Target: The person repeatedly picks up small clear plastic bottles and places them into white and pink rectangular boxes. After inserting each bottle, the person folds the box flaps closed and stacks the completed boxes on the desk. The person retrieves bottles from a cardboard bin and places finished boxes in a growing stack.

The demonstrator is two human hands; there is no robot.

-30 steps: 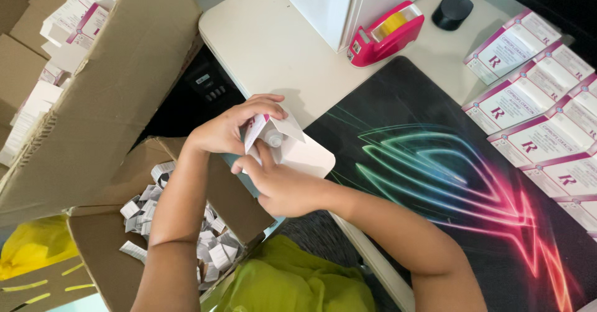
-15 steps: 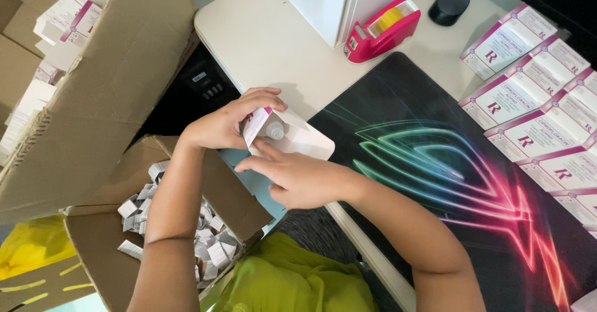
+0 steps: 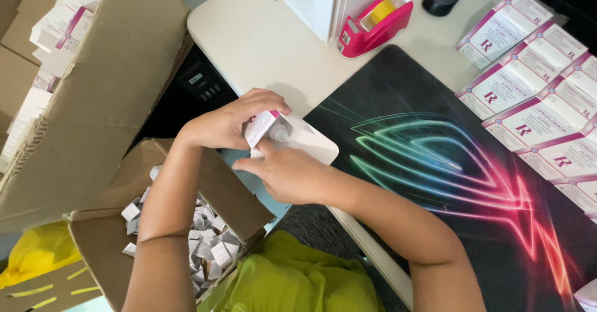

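Presently: left hand [image 3: 227,125] grips a small white-and-pink carton [image 3: 260,127] with a little bottle [image 3: 279,132] at its open end (over the desk edge [image 3: 249,45]); right hand [image 3: 289,174] pinches it from below.

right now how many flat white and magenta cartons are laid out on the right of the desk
About 9, overlapping in two staggered columns at the right edge: from the top carton down to the lowest. More may lie beyond the frame.

Bright, even overhead light; soft shadows, sharp focus.
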